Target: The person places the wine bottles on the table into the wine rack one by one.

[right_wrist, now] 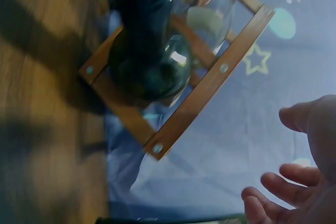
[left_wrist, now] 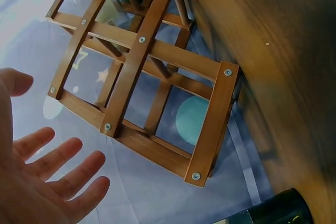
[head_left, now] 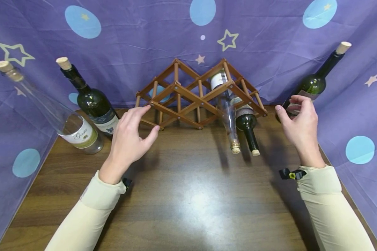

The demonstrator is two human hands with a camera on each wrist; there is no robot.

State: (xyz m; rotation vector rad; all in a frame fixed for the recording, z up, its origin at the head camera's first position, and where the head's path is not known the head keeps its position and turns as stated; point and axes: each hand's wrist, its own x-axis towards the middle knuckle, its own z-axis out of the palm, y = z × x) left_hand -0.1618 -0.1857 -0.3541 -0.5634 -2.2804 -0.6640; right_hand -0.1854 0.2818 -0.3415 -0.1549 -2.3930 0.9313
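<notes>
A folding wooden wine rack (head_left: 188, 94) stands against the back curtain. Its right part holds a clear corked bottle (head_left: 229, 118) and a dark green corked wine bottle (head_left: 246, 122), necks toward the front. My left hand (head_left: 128, 137) hovers before the rack's left end, fingers spread and nothing in it; the left wrist view shows its palm (left_wrist: 37, 187) beside the slats. My right hand (head_left: 300, 123) is in front of a standing green wine bottle (head_left: 312, 83), overlapping its lower part. In the right wrist view its thumb (right_wrist: 302, 116) and fingers are apart, holding nothing.
At the left stand another green wine bottle (head_left: 94, 103) and a tall clear bottle (head_left: 78, 134) with a white and yellow-green label, both corked. A purple curtain (head_left: 138, 42) with stars and dots encloses the wooden table (head_left: 163, 205) at the back and sides.
</notes>
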